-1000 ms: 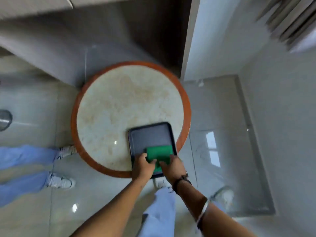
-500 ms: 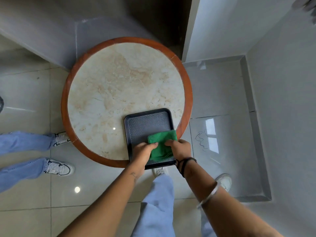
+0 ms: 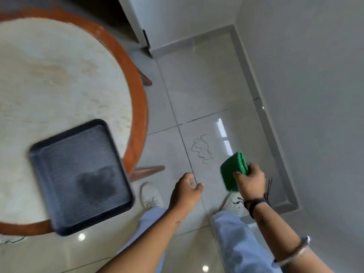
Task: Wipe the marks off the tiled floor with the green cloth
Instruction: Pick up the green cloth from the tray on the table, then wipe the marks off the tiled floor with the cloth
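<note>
Holding the folded green cloth (image 3: 233,170) in your right hand (image 3: 250,182), fingers wrapped around its near end, you have it up in the air, not yet on the floor (image 3: 206,85). Take the scribbled marks (image 3: 201,148) as your landmark: the cloth hangs just to the right of them and a little nearer to you, close but not touching. Your left hand (image 3: 185,191) is empty, fingers loosely curled, nearer to you than the marks and slightly left of them, over the grout line. Your two shoes (image 3: 150,194) stand on the tiles on the near side of the marks. Well to the left of the marks sits the round table (image 3: 136,91), with a dark tray (image 3: 78,174) on its near part; the tray holds nothing but shows a darker patch, possibly damp.

As for progress, the cloth is in hand, and that looks like the only step behind you. The marks read as complete dark lines with no smearing, so the wiping itself has likely not begun. You probably need to get low, press the cloth onto the marks and rub until the tile is clean.
</note>
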{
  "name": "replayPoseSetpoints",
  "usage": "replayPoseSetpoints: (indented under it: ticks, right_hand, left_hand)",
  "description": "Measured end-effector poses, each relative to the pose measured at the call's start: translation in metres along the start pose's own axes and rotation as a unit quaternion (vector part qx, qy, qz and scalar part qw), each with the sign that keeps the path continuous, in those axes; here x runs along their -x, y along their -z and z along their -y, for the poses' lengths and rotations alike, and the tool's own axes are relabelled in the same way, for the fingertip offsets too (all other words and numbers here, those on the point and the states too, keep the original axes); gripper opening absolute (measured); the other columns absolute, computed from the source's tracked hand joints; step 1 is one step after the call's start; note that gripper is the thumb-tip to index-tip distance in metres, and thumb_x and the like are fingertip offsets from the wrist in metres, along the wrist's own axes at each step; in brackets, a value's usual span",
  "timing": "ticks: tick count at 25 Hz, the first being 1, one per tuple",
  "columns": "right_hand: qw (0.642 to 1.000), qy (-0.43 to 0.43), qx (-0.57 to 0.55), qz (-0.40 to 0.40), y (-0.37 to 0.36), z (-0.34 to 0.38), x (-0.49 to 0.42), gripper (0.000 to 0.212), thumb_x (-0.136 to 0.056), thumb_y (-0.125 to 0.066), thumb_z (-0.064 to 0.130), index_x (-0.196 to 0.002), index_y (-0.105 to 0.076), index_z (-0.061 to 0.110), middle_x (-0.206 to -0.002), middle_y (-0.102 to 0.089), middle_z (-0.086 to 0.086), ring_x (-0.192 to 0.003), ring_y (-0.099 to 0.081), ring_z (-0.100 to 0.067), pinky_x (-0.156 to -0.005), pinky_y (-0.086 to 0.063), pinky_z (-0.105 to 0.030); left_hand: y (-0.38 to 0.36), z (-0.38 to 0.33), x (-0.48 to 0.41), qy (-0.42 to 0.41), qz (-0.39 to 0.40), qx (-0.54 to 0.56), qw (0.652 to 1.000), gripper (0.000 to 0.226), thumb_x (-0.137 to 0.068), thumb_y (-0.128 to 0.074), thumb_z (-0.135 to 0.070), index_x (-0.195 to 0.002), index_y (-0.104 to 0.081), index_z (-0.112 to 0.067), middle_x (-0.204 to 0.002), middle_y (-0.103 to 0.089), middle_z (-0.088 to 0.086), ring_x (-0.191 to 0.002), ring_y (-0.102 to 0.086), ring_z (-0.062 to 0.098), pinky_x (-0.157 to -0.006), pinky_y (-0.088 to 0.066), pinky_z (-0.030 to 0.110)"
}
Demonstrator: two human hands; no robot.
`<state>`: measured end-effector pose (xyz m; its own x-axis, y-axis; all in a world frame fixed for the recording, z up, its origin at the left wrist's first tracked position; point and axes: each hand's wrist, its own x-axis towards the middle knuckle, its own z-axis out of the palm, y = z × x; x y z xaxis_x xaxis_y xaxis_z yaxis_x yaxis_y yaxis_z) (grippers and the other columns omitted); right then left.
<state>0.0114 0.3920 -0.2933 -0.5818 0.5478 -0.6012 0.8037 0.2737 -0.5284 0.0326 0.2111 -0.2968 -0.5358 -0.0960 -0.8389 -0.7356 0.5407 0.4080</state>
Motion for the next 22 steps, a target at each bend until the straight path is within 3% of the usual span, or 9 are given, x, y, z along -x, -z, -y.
replayPoseSetpoints:
  ticks: [4, 6, 8, 10, 13, 15, 19, 20, 22]
  right_hand:
    - [0.969, 0.174, 0.161, -0.072, -0.086, -0.089, -0.124, 0.035, -0.071, -0.055, -0.004, -0.103, -0.061, 0.009, -0.097, -0.071, -0.019, -0.087, -0.064, -0.038, -0.073, -0.05, -0.037]
    - [0.926, 0.252, 0.28, 0.01, -0.145, -0.14, -0.161, 0.047, -0.072, -0.048, -0.004, -0.118, -0.056, 0.005, -0.117, -0.064, -0.023, -0.11, -0.059, -0.037, -0.097, -0.045, -0.042]
    - [0.808, 0.283, 0.479, 0.194, -0.196, -0.203, -0.166, 0.071, -0.079, -0.045, 0.007, -0.147, -0.023, 0.004, -0.155, -0.027, -0.021, -0.145, -0.024, -0.033, -0.119, -0.008, -0.052]
    - [0.721, 0.308, 0.565, 0.257, -0.221, -0.25, -0.157, 0.084, -0.082, -0.042, 0.024, -0.151, 0.001, 0.007, -0.162, 0.004, -0.015, -0.149, 0.003, -0.029, -0.113, 0.019, -0.055]
    - [0.746, 0.343, 0.531, 0.211, -0.22, -0.258, -0.169, 0.083, -0.082, -0.036, 0.049, -0.152, -0.014, 0.011, -0.162, -0.006, -0.011, -0.149, -0.007, -0.028, -0.112, 0.024, -0.056]
    - [0.731, 0.369, 0.54, 0.195, -0.212, -0.251, -0.19, 0.084, -0.082, -0.029, 0.061, -0.151, -0.019, 0.013, -0.163, -0.008, -0.01, -0.149, -0.009, -0.027, -0.113, 0.019, -0.057]
    - [0.608, 0.456, 0.593, 0.266, -0.201, -0.257, -0.2, 0.081, -0.083, -0.025, 0.067, -0.151, -0.019, 0.023, -0.163, -0.004, -0.011, -0.149, -0.005, -0.033, -0.113, 0.017, -0.06]
    - [0.601, 0.462, 0.596, 0.266, -0.2, -0.262, -0.2, 0.08, -0.084, -0.023, 0.067, -0.151, -0.018, 0.025, -0.163, -0.004, -0.009, -0.149, -0.005, -0.032, -0.113, 0.016, -0.061]
    - [0.644, 0.445, 0.578, 0.231, -0.196, -0.261, -0.208, 0.077, -0.084, -0.02, 0.069, -0.15, -0.023, 0.029, -0.163, -0.011, -0.003, -0.149, -0.007, -0.027, -0.114, 0.009, -0.061]
  left_hand:
    - [-0.07, 0.069, -0.137, -0.064, -0.055, -0.275, 0.958, 0.062, -0.085, -0.058, -0.04, -0.136, -0.041, -0.01, -0.142, -0.047, 0.014, -0.132, -0.041, 0.031, -0.109, -0.032, 0.041]
    - [-0.093, 0.1, -0.199, -0.057, -0.054, -0.346, 0.935, 0.076, -0.086, -0.057, -0.043, -0.147, -0.025, -0.009, -0.156, -0.027, 0.016, -0.143, -0.024, 0.031, -0.117, -0.019, 0.045]
    - [-0.117, 0.127, -0.244, -0.069, -0.034, -0.412, 0.908, 0.089, -0.086, -0.057, -0.045, -0.151, -0.008, -0.01, -0.162, -0.006, 0.018, -0.148, -0.01, 0.033, -0.119, -0.009, 0.046]
    - [-0.132, 0.144, -0.272, -0.086, -0.018, -0.459, 0.884, 0.096, -0.085, -0.058, -0.045, -0.151, 0.004, -0.011, -0.162, 0.008, 0.016, -0.149, 0.003, 0.032, -0.12, -0.002, 0.046]
    - [-0.136, 0.154, -0.305, -0.083, -0.024, -0.476, 0.875, 0.103, -0.083, -0.059, -0.049, -0.151, 0.009, -0.011, -0.161, 0.016, 0.016, -0.148, 0.012, 0.032, -0.12, 0.001, 0.046]
    - [-0.129, 0.158, -0.319, -0.088, -0.028, -0.491, 0.866, 0.108, -0.08, -0.06, -0.055, -0.151, 0.01, -0.012, -0.16, 0.019, 0.017, -0.148, 0.013, 0.033, -0.12, 0.001, 0.047]
    - [-0.12, 0.168, -0.326, -0.105, -0.035, -0.507, 0.855, 0.123, -0.071, -0.064, -0.065, -0.149, 0.017, -0.016, -0.158, 0.025, 0.017, -0.148, 0.013, 0.034, -0.119, -0.002, 0.048]
    - [-0.12, 0.17, -0.325, -0.107, -0.037, -0.512, 0.851, 0.126, -0.069, -0.065, -0.066, -0.149, 0.019, -0.016, -0.158, 0.026, 0.017, -0.148, 0.013, 0.035, -0.119, -0.002, 0.049]
    - [-0.121, 0.174, -0.326, -0.102, -0.042, -0.518, 0.848, 0.13, -0.066, -0.066, -0.069, -0.147, 0.022, -0.018, -0.158, 0.026, 0.018, -0.148, 0.013, 0.036, -0.118, -0.002, 0.054]
